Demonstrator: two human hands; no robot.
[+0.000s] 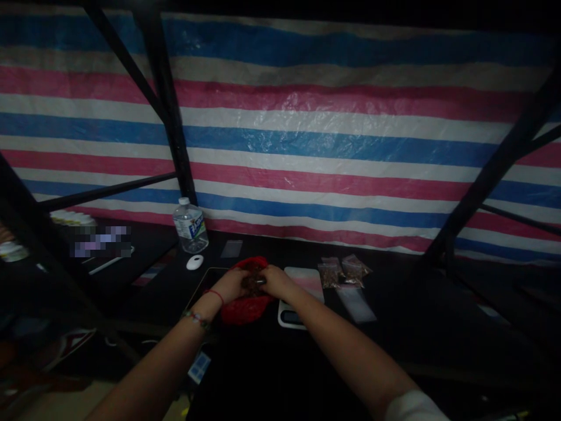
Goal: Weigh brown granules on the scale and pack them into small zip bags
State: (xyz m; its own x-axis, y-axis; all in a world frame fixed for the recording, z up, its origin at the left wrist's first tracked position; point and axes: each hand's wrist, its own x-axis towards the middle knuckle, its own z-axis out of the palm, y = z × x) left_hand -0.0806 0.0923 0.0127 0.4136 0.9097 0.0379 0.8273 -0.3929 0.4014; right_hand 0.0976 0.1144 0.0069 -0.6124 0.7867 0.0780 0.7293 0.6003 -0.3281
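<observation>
A red plastic bag (243,311) lies opened on the black table, with loose brown bits (253,286) inside it. My left hand (232,284) reaches into the bag from the left, and its fingertips are lost among the brown bits. From the right, my right hand (277,283) bends its fingers over the same bits; a small dark shiny spot shows at the fingertips, too blurred to name. Just right of the bag is a white kitchen scale (302,279), partly behind my right wrist, with a dark display at its front.
Several small clear bags of brown bits (331,273) sit right of the scale, near a flat clear bag (357,304). A plastic bottle (191,228), a white mouse (194,262) and another flat bag (231,249) are behind. Black frame posts (169,117) flank a striped sheet (307,140).
</observation>
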